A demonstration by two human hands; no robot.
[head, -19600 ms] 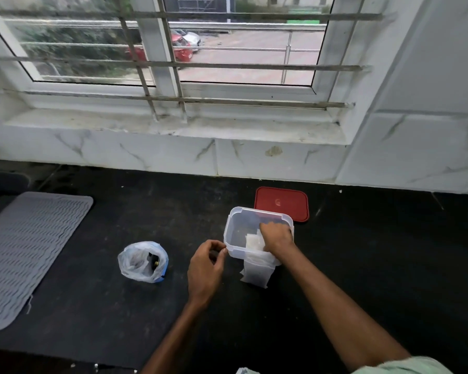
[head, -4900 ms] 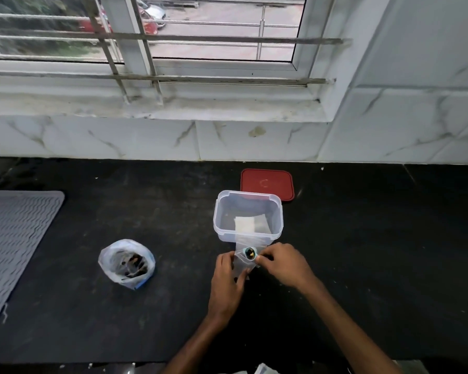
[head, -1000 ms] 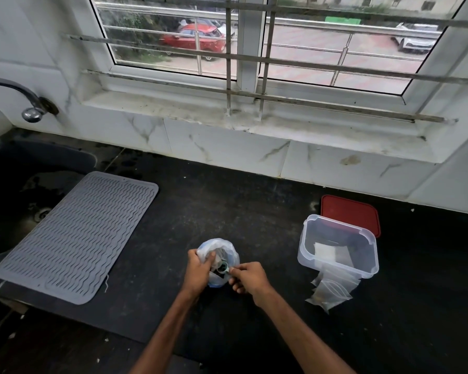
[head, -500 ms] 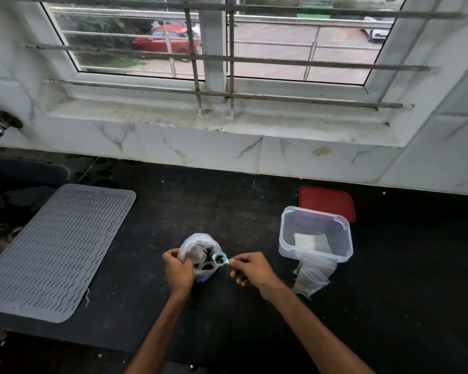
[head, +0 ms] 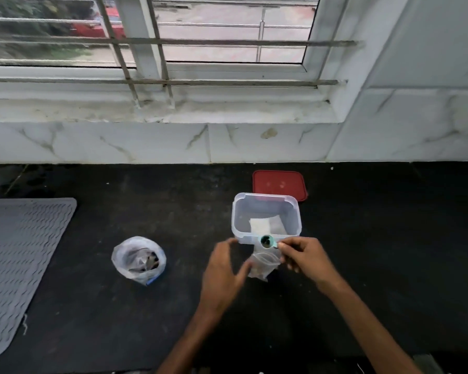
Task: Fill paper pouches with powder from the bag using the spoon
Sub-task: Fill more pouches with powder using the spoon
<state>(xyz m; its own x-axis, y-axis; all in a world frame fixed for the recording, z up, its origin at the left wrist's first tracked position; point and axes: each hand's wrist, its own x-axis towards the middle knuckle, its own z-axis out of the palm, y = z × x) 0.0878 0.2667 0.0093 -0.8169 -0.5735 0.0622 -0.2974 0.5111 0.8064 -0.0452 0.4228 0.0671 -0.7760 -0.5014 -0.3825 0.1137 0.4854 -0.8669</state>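
Spoon (head: 267,241), seemingly loaded, moved from bag (head: 138,261) to pouch (head: 264,265) | right hand (head: 305,259) pinching it | left hand (head: 223,273) spread

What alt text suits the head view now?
Right hand pinches a small, filled teal spoon over a clear pouch in front of a plastic tub; left hand is open beside it. The bag sits farther left.
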